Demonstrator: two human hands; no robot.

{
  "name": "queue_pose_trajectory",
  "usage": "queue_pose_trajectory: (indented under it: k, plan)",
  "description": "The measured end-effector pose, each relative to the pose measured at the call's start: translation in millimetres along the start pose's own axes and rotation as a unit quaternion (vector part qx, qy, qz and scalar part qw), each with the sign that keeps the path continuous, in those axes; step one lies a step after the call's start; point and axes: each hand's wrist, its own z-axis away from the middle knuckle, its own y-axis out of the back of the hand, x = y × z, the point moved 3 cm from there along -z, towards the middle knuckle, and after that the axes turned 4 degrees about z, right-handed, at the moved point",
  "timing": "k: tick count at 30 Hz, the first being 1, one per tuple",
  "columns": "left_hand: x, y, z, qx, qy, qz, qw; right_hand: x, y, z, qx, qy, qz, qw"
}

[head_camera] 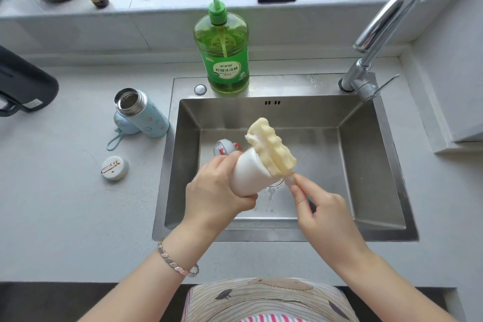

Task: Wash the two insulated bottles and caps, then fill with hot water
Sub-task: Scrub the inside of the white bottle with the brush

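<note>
At the centre of the view, a steel sink (366, 165) is seen set into a grey counter. A curved faucet (392, 13) is mounted at its two o'clock corner, and a green detergent bottle (224, 52) is stood on its rim at twelve o'clock. No running water is seen.

On the counter at nine o'clock of the sink, a blue bottle (149, 117) is seen open-mouthed and seemingly upright, touched by its blue cap (125, 124) with a cord loop. A white cap (115, 168) is laid apart at eight o'clock.

Over the basin a white bottle (248, 175) is held tilted, mouth toward one o'clock, with the fingers of the left hand (217, 191) wrapped round its body. A yellow sponge brush (271, 149) is laid across that mouth, its head mostly outside. Its pale handle is pinched between thumb and forefinger of the right hand (318, 206), at four o'clock of the bottle. A small round item (223, 148) with red parts lies on the sink floor at eleven o'clock; what it is cannot be told.

The step in hand is judged to be the scrubbing of the white bottle's inside, early in the task, since nothing is filled. Next, the sponge head would need to be lined up with the mouth and pushed down against a firm grip, because foam wider than the neck must be squeezed in.
</note>
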Motion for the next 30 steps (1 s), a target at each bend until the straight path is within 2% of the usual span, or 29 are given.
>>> queue_pose_trajectory:
  k: [3, 7, 11, 15, 19, 22, 25, 28, 30]
  plan:
    - [-6.4, 5.1, -8.0, 0.019, 0.050, 0.019, 0.998, -4.5, -3.6, 3.5, -0.014, 0.008, 0.002, 1.000]
    - [5.4, 2.5, -3.3, -0.001, -0.004, -0.015, 1.000, 3.8, 2.9, -5.4, 0.008, -0.016, -0.016, 1.000]
    - [-3.5, 5.0, -7.3, 0.012, 0.058, 0.028, 0.998, -6.7, -0.6, 5.4, -0.009, 0.009, 0.003, 1.000]
    - [3.6, -0.3, 0.9, -0.007, 0.009, 0.001, 1.000, 7.5, 2.1, -5.9, 0.004, -0.032, -0.014, 0.999]
    - [-13.5, 1.8, -5.1, 0.005, 0.108, 0.088, 0.990, 4.4, -0.8, 6.9, -0.016, -0.016, 0.015, 1.000]
    - [-9.2, 0.8, -1.1, -0.011, 0.072, 0.041, 0.997, -3.4, -3.7, 12.3, -0.019, -0.004, 0.013, 1.000]
    - [0.8, -2.1, 3.9, -0.030, 0.025, 0.004, 0.999, 8.8, -0.1, -1.0, -0.001, -0.032, 0.018, 0.999]
    - [-7.5, 1.6, -2.3, -0.012, 0.072, 0.036, 0.997, 9.1, -0.6, 4.3, -0.012, -0.028, 0.026, 0.999]
    - [-8.9, 2.0, -3.1, -0.011, 0.070, 0.028, 0.997, -0.5, -3.4, 11.6, -0.023, -0.008, 0.014, 1.000]
